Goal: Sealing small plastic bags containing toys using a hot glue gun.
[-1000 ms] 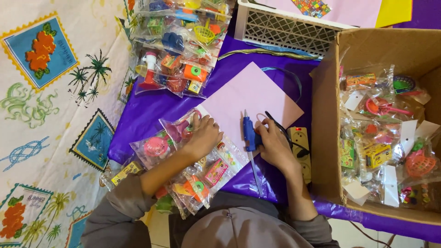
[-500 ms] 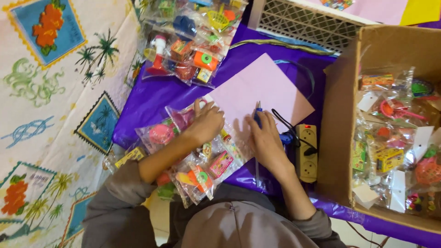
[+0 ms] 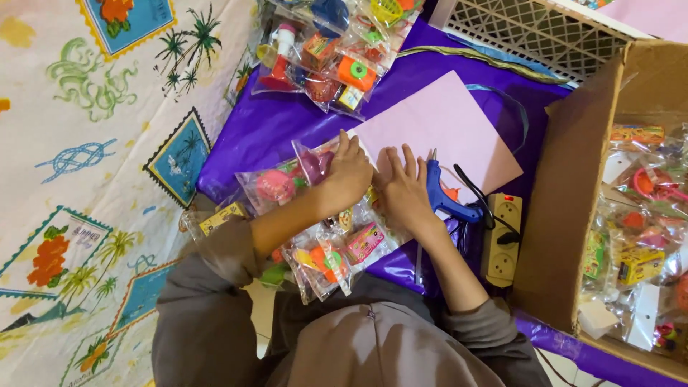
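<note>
My left hand (image 3: 347,175) presses flat on a clear plastic packet of small toys (image 3: 287,186) lying on the purple cloth (image 3: 265,129). Beside it my right hand (image 3: 403,188) lies flat, fingers apart, on the edge of the same bundle of packets and a pink paper sheet (image 3: 441,129). A blue glue gun (image 3: 438,192) lies just right of my right hand, not held. More toy packets (image 3: 337,251) sit under my wrists, near my lap.
A heap of toy packets (image 3: 326,50) lies at the top. A cardboard box (image 3: 573,179) full of packets stands at the right. A cream power strip (image 3: 504,240) with a black cord sits by the box. A white lattice basket (image 3: 530,29) is behind. A patterned cloth (image 3: 93,143) covers the left.
My right hand has let go of the blue glue gun, which now lies beside it, and has come down flat next to my left hand on the packets.
</note>
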